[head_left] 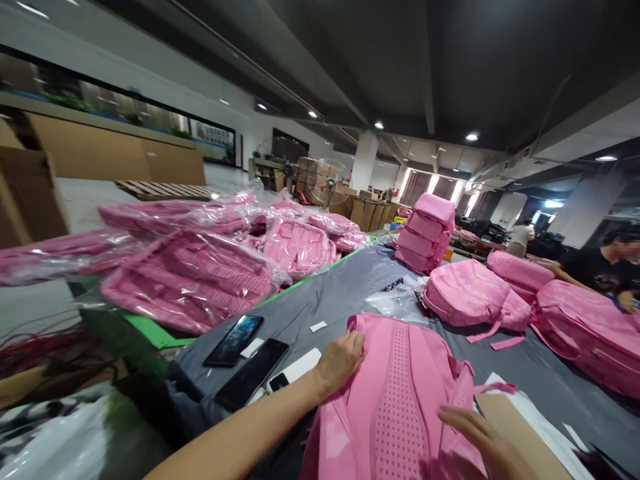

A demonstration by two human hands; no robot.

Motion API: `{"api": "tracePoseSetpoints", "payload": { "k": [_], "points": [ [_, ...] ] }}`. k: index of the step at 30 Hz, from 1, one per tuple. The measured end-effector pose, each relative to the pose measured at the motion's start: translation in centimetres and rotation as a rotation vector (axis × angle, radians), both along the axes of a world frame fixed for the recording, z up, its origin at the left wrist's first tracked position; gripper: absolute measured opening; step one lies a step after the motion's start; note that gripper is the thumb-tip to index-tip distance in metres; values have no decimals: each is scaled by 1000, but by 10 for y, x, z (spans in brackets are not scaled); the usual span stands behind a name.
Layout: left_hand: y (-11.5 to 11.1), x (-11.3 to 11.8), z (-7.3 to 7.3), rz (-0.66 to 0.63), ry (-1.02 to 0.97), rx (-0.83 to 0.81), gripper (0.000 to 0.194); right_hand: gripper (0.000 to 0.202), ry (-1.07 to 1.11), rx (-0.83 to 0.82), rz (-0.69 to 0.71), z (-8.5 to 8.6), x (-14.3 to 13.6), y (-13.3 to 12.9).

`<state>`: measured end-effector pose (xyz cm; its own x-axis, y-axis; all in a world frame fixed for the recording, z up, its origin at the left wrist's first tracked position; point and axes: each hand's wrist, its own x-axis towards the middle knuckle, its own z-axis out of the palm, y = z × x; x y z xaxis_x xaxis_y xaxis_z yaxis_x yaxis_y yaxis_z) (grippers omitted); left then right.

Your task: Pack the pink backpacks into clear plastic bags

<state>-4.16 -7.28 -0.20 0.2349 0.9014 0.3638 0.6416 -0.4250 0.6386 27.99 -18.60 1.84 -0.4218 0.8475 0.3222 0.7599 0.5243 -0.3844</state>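
On a gray-covered table (pixel 350 283), grasping the pink backpack (pixel 400 400) by its top-left edge with the left hand (pixel 343 363); right hand (pixel 470 430) unclenched over its right side, contact unclear. Bordered by smartphones (pixel 233 341) leftward, cardboard (pixel 520 433) rightward; room beyond, toward the green edge (pixel 320 271).

Dim ceiling (pixel 480 67), bright lamps (pixel 471 137); plastic wraps (pixel 200 273) glare; right hand (pixel 487 440) seems slightly blurred.

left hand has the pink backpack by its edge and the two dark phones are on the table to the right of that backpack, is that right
The side is wrong: the head view shows the two dark phones on the table to the left of the pink backpack, which the left hand has by its edge.
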Motion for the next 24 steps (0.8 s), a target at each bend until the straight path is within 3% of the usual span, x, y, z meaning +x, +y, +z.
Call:
{"api": "tracePoseSetpoints", "payload": {
  "k": [3,6,8,11,14,15,19,24],
  "points": [
    [-1,-10,-21,79,54,39,14,42,14,-30,189,14,-74,80],
    [7,-21,-34,306,-280,-46,19,40,-166,-57,249,18,-145,151],
    [14,-28,-37,431,-426,-135,15,40,-278,-67,206,11,-177,177],
    [25,-36,-39,498,-437,-229,22,40,-293,-44,182,-7,-205,190],
    [39,-39,-43,531,-450,-262,24,12,-257,-78,226,-19,-220,192],
    [45,-41,-45,536,-461,-270,25,12,-239,-96,246,-22,-223,193],
    [68,-50,-55,529,-530,-337,39,45,-115,-127,288,-29,-228,198],
    [76,-71,-76,631,-685,-433,50,49,37,-120,431,-42,-208,191]
  ]
}}
